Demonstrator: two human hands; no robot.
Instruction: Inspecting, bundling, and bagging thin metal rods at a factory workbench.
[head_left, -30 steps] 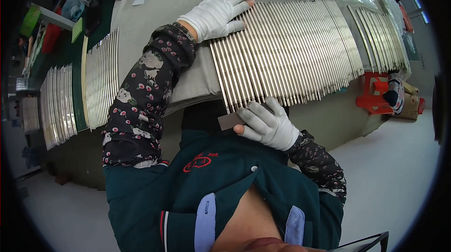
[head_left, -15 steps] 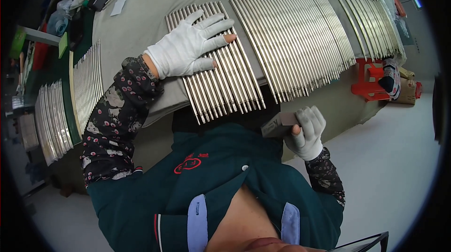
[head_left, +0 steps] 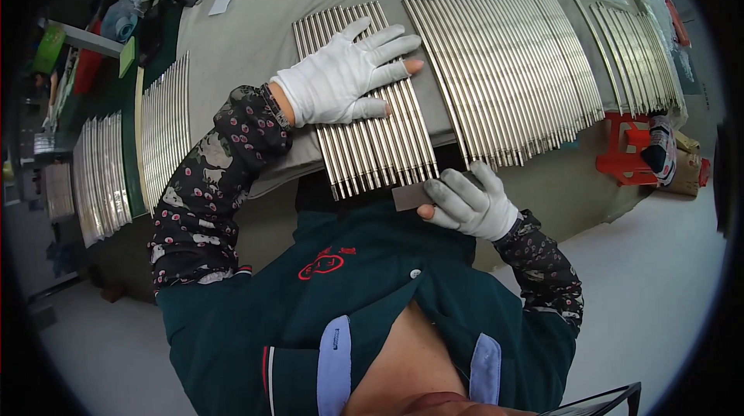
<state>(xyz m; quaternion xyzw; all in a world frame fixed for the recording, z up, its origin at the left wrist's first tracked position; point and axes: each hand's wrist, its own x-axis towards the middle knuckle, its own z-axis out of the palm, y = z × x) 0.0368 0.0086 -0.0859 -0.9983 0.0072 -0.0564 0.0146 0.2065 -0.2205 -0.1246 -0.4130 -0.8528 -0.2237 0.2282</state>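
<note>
My right hand [head_left: 469,203] grips a small grey block [head_left: 411,197] against the near ends of the rod bundle [head_left: 364,106]; my left hand [head_left: 345,75], now flat on it, has pulled it away from the bigger row [head_left: 511,67]

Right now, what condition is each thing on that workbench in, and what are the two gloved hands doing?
Left hand: open, flat, pressing on the small rod batch.
Small batch of metal rods: side by side, ends past the table edge.
Right hand: closed on the grey block.
Grey block: held at the rod ends.
Large batch of rods: lying flat, untouched.
Red stool: standing on the floor.
</note>
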